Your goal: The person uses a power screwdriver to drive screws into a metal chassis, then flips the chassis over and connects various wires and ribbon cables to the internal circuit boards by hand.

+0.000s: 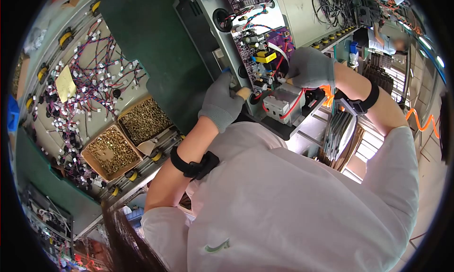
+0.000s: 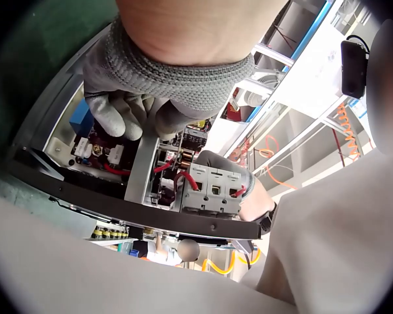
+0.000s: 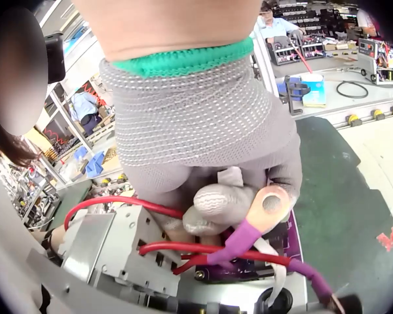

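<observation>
Right hand (image 3: 196,131) fingers pinch a lug (image 3: 270,206) above the chassis (image 1: 205,33), apparently keeping its eye exposed; left hand (image 1: 221,101) fingers curl over the chassis edge, probably steadying it.

Bench: green mat (image 1: 142,40) on a grey top.
Left: two boxes (image 1: 111,151) of brass parts; loose wire leads (image 1: 94,68).
Right: metal racks (image 1: 345,130); orange coiled hose (image 1: 421,123).
Floor (image 1: 430,177): pale.
</observation>
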`<move>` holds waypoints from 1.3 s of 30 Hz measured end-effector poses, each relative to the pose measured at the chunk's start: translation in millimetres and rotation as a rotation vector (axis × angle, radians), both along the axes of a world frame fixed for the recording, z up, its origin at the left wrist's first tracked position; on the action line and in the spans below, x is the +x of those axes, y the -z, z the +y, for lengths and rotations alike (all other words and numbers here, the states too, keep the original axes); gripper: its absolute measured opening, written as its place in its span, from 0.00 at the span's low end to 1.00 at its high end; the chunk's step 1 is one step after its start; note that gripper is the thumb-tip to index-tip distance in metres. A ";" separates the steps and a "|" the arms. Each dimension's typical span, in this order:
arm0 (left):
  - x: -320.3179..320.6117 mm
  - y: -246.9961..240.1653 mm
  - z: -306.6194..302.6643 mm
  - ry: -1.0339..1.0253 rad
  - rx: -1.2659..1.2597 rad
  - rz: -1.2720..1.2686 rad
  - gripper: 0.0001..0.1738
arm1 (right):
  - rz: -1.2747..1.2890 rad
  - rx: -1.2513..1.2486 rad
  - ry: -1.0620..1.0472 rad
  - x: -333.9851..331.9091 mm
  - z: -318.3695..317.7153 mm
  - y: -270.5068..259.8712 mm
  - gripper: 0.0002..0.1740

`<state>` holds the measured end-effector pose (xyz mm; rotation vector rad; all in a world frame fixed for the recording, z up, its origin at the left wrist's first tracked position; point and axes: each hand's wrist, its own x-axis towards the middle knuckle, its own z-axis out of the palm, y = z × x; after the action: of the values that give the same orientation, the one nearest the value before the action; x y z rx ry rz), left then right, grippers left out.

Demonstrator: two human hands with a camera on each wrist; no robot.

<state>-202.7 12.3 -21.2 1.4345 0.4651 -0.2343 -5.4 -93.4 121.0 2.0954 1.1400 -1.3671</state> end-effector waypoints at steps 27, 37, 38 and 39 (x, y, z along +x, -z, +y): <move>5.0 -9.2 3.6 0.023 0.026 0.002 0.20 | -0.277 0.121 -0.403 -0.3 1.3 4.5 0.09; 2.6 -12.6 6.8 -0.006 0.039 -0.060 0.16 | 0.016 0.366 -0.482 8.0 -6.9 8.6 0.06; 3.1 -15.2 8.0 0.008 0.045 -0.033 0.16 | 0.019 0.384 -0.503 6.3 -5.8 7.8 0.07; 3.0 -14.6 8.0 0.008 0.045 -0.032 0.16 | 0.021 0.385 -0.503 7.2 -7.5 9.8 0.07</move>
<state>-199.7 20.3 -6.5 1.4820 0.4416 -0.2081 1.8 -100.9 111.2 1.8333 1.9010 -0.9883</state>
